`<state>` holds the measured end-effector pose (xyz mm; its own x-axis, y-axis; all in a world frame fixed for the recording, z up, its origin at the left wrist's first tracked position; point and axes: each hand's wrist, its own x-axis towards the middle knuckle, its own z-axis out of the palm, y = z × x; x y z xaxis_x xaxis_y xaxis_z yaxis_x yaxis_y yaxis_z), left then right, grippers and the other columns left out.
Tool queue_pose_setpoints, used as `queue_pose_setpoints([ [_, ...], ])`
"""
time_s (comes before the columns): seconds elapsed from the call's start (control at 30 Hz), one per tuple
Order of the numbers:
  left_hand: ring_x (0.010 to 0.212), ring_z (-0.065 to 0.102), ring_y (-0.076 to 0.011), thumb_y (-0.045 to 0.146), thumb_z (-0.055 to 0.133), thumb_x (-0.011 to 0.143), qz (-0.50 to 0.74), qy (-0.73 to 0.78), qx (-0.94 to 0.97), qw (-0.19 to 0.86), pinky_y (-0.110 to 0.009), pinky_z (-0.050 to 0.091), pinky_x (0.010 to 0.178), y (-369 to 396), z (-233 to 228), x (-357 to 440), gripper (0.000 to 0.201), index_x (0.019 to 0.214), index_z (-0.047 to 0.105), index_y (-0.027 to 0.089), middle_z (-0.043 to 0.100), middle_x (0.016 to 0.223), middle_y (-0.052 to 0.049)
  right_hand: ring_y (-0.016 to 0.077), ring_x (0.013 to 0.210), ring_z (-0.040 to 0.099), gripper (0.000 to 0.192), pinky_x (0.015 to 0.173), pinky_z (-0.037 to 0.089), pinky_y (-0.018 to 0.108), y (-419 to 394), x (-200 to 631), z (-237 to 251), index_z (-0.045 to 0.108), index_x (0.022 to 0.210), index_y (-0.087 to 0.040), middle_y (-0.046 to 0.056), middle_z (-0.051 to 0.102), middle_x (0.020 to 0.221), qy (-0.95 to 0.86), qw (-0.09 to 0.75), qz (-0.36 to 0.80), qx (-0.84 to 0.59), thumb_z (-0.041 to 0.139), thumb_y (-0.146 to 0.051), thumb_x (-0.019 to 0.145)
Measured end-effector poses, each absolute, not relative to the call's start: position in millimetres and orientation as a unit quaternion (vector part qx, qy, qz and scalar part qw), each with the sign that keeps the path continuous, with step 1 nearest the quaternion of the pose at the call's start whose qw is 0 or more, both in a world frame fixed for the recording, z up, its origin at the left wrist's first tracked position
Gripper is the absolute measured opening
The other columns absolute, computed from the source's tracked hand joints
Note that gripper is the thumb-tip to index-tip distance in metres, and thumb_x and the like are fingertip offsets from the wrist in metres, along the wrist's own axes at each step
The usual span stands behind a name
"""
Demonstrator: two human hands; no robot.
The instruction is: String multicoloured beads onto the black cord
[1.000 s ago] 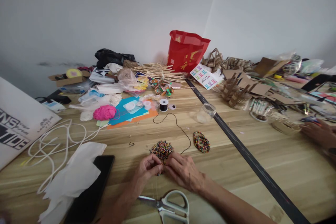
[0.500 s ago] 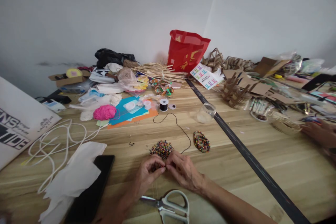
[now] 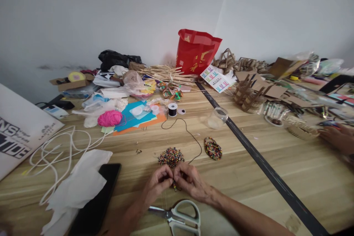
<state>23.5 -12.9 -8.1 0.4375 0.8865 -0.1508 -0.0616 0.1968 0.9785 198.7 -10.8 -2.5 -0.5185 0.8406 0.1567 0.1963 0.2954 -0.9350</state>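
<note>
My left hand point(image 3: 158, 183) and my right hand point(image 3: 191, 181) meet just in front of a heap of small multicoloured beads point(image 3: 171, 157). Both are closed, thumb against fingers. A thin black cord point(image 3: 193, 138) runs from a black spool point(image 3: 172, 110) down to my right hand, which pinches it. Below the fingertips hangs a short row of strung beads point(image 3: 174, 186). What the left fingertips hold is too small to make out. Finished-looking beaded bracelets point(image 3: 212, 148) lie stacked to the right of the heap. Scissors point(image 3: 181, 215) with pale handles lie nearest me, below the hands.
At left are a black tablet-like slab point(image 3: 95, 201), white paper point(image 3: 80, 184) and a white cable point(image 3: 72, 143). A clear jar point(image 3: 218, 118) stands beyond the bracelets. Pink yarn point(image 3: 110, 118), a red bag point(image 3: 197, 52) and craft clutter line the back. Another person's hand point(image 3: 339, 138) is at far right.
My hands have shifted slightly, with the right fingers raised a little. A short row of strung beads now shows below the fingertips. The scissors and bead heap stay put.
</note>
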Motion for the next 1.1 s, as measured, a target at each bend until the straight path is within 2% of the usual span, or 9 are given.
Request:
queue_pose_setpoints([
  [0.47, 0.062, 0.049, -0.0124, 0.035, 0.069, 0.069, 0.334, 0.383, 0.516, 0.690, -0.024, 0.039, 0.060, -9, -12, 21, 0.025, 0.069, 0.053, 0.016, 0.053, 0.063, 0.003, 0.0095, 0.058, 0.036, 0.042, 0.053, 0.027, 0.021, -10, 196, -7, 0.049, 0.071, -0.015, -0.002, 0.043, 0.063, -0.644, 0.350, 0.579, -0.359, 0.052, -0.055, 0.083],
  [0.73, 0.064, 0.052, -0.0134, 0.043, 0.077, 0.062, 0.356, 0.390, 0.520, 0.671, -0.024, 0.041, 0.062, -8, -17, 20, 0.035, 0.068, 0.058, 0.014, 0.057, 0.065, 0.001, 0.0098, 0.059, 0.038, 0.042, 0.055, 0.029, 0.022, -7, 195, -5, 0.051, 0.071, -0.015, -0.002, 0.044, 0.063, -0.611, 0.366, 0.610, -0.347, 0.057, -0.055, 0.080],
  [0.9, 0.066, 0.055, -0.0141, 0.036, 0.076, 0.066, 0.394, 0.397, 0.526, 0.641, -0.025, 0.042, 0.065, -7, -13, 16, 0.025, 0.068, 0.065, 0.014, 0.062, 0.067, 0.000, 0.0095, 0.061, 0.039, 0.037, 0.055, 0.030, 0.021, -4, 198, -3, 0.053, 0.079, -0.015, -0.002, 0.046, 0.067, -0.625, 0.365, 0.599, -0.342, 0.054, -0.052, 0.084],
  [1.1, 0.077, 0.059, -0.0174, 0.030, 0.075, 0.070, 0.451, 0.334, 0.550, 0.618, -0.028, 0.044, 0.072, -4, -8, 12, 0.014, 0.068, 0.071, 0.017, 0.065, 0.077, -0.003, 0.0053, 0.043, 0.039, 0.038, 0.041, 0.030, 0.017, -2, 196, -12, 0.049, 0.086, -0.016, -0.006, 0.045, 0.058, -0.600, 0.309, 0.669, -0.311, 0.054, -0.053, 0.083],
])
